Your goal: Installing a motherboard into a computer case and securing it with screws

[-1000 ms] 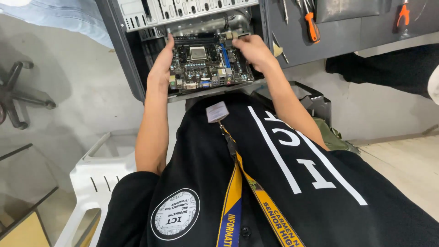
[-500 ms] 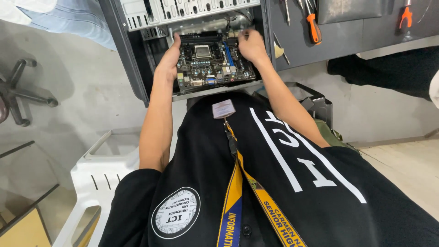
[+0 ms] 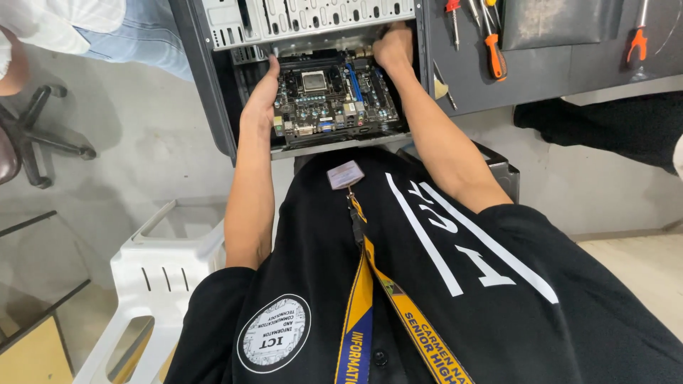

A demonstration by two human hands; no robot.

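Head view: left hand (image 3: pixel 262 96), right hand (image 3: pixel 393 48) grip flat green motherboard (image 3: pixel 329 99) edges.

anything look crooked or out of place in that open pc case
Nothing stands out. The motherboard lies roughly square inside the case, with the left hand on its left edge and the right hand at its far right corner. The screwdrivers lie on the bench beside the case.

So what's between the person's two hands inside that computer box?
In the head view, a dark circuit board lies between the left hand and the right hand, inside the open computer case.
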